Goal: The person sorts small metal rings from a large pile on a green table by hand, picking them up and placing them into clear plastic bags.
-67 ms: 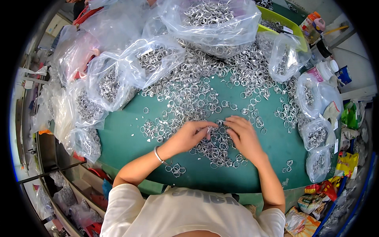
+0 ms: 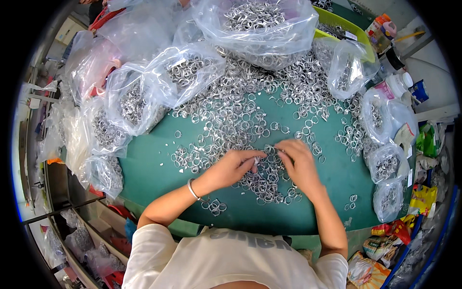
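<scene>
Silver-coloured metal rings lie in a loose heap on the green tabletop, below and between my hands. My left hand, with a bangle on its wrist, is closed, and a small silver ring shows at its thumb and fingertips. Opposite it, my right hand is slightly blurred, its thumb and forefinger drawn together at the edge of another ring. Both hands hover just over the heap, fingertips a short way apart.
A wide spread of rings runs back to a large full plastic bag. More bags of rings stand at the left and right. A yellow-green bin and a white bottle are at the back right.
My right thumb has moved up toward the forefinger, closing the gap at the ring. The left hand has hardly moved.
</scene>
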